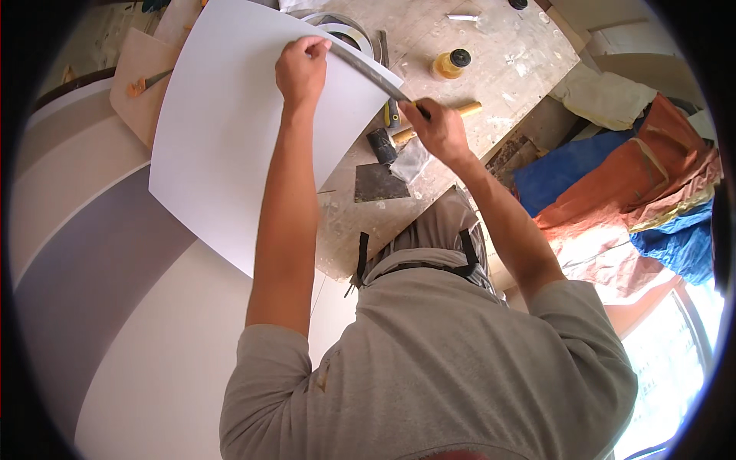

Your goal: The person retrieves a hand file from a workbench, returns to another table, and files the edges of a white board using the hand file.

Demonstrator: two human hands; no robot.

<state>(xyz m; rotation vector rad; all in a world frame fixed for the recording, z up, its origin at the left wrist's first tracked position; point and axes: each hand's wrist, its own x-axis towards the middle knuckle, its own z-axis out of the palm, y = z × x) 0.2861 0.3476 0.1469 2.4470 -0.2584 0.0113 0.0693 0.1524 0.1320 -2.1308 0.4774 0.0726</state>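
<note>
A large white panel (222,130) lies on the workbench, its far right edge running slantwise. Along that edge rests a long flat grey metal file (369,74). My left hand (301,70) is closed on the file's far left end, thumb and fingers pinching it over the panel. My right hand (443,132) is wrapped round its dark handle, just off the panel's right corner. Beneath and beside the right hand lie a black-headed mallet (381,146) with a wooden handle, a crumpled pale cloth or plastic (412,159) and a dark flat square sheet (380,184).
The worn workbench (506,57) carries a yellow bottle (448,66) with a black cap and a coiled band roll (345,33). At the left, an orange-handled tool (138,87) rests on a brown board. Orange and blue cloths (613,176) are heaped at the right.
</note>
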